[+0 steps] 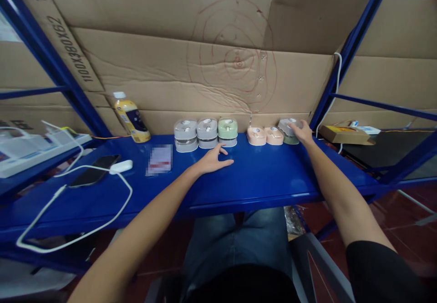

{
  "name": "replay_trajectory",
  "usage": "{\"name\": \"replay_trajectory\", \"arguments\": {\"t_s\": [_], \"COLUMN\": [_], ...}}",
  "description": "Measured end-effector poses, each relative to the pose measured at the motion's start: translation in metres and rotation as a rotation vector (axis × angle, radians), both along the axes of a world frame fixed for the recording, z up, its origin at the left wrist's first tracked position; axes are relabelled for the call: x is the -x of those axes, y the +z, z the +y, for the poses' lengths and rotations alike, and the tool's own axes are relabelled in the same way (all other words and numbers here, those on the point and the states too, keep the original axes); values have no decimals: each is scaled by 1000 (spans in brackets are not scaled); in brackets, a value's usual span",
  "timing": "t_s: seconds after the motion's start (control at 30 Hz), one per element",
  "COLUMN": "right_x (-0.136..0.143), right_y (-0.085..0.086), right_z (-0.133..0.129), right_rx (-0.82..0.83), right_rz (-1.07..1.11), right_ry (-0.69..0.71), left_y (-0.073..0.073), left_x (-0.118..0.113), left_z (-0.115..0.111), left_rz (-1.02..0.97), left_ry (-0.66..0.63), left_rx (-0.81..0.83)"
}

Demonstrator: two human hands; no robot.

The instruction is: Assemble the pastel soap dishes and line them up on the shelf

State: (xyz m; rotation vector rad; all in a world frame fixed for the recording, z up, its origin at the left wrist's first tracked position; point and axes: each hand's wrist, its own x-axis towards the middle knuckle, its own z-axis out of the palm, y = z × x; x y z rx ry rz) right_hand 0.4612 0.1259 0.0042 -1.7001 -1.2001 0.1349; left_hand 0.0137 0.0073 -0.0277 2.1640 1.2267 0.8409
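At the right end of a row of small rounded plastic boxes, my right hand (302, 134) grips a grey box (285, 124) from its right side. That grey one sits on top of a dark green box (290, 139). My left hand (215, 158) rests on the blue shelf with its fingers apart and nothing in them. Just behind it stands a light green box (227, 126) stacked on a grey box. Two more stacks of grey boxes (186, 130) are to its left. Two pink boxes (256, 135) lie side by side between my hands.
A yellow drink bottle (132, 118) stands at the back left. In front are a blurred-out card (160, 159), a dark phone (95, 170) and a looping white cable (128, 202). Cardboard (153, 61) closes the back. Blue posts (355, 43) flank the shelf; a small open carton (346, 135) sits beyond the right one.
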Motion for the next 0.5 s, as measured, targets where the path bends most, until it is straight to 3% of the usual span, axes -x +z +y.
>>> {"name": "replay_trajectory", "arguments": {"t_s": [0.17, 0.27, 0.4, 0.5], "right_x": [34, 51, 87, 140], "right_y": [-2, 4, 20, 32], "right_z": [0, -8, -31, -50], "right_rx": [49, 55, -199, -289], "right_rz": [-28, -45, -335, -639], "right_ry": [81, 56, -45, 210], "left_y": [-3, -4, -4, -2], "left_x": [-1, -1, -2, -3], "left_z": [3, 5, 7, 6], "left_rz": [12, 13, 8, 16], "left_ry": [-1, -7, -12, -9], "left_rx": [3, -3, -16, -17]}}
